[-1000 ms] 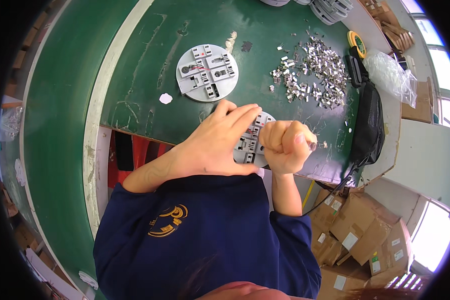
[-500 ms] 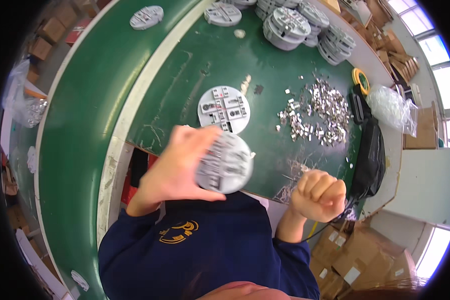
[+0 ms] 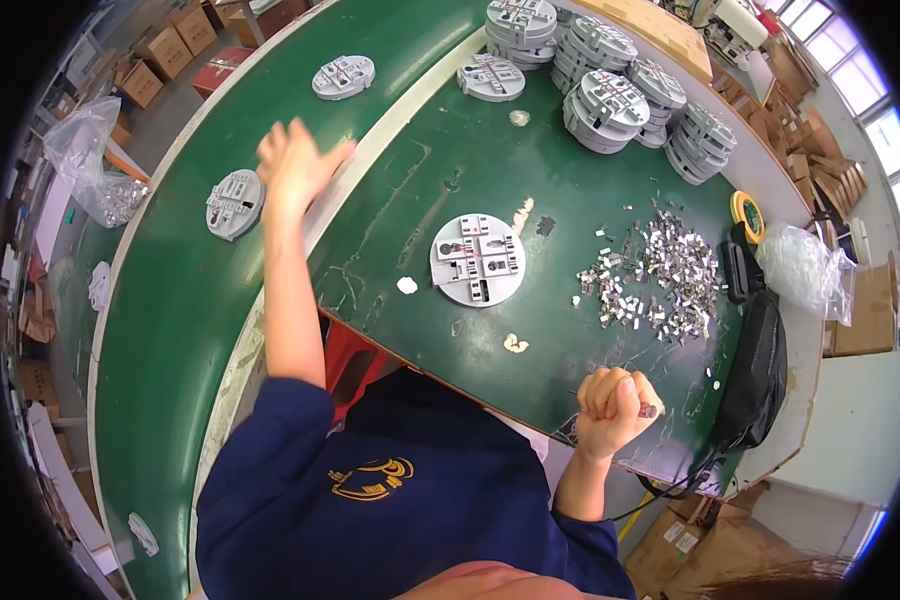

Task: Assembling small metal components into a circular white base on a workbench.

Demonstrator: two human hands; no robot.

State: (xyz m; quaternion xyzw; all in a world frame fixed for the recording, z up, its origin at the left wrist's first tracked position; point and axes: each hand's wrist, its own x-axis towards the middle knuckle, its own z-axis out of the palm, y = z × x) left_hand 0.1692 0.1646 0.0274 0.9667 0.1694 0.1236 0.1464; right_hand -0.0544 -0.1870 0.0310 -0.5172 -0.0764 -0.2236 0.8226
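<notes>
My left hand (image 3: 298, 168) reaches over the green belt at left, fingers spread and holding nothing. Beside it a round grey plastic disc (image 3: 235, 205) with raised blocks lies on the belt, slightly apart from the fingers. On the worktable a similar disc (image 3: 478, 260) lies face up, with a red wire and dark fittings among its raised blocks. My right hand (image 3: 612, 412) is closed in a fist above the table's near edge. A thin tool (image 3: 649, 410) with a reddish-brown end sticks out of it; most of it is hidden.
Farther along the belt lies another disc (image 3: 343, 78). Stacks of discs (image 3: 607, 108) stand at the table's back. A heap of small metal clips (image 3: 670, 270) spreads at right, near yellow tape (image 3: 747, 216), a black bag (image 3: 748, 355) and clear plastic wrap (image 3: 808, 268).
My left hand has moved from above the table to the belt and let go of the disc it held. My right fist has turned slightly, showing the tool's end.
</notes>
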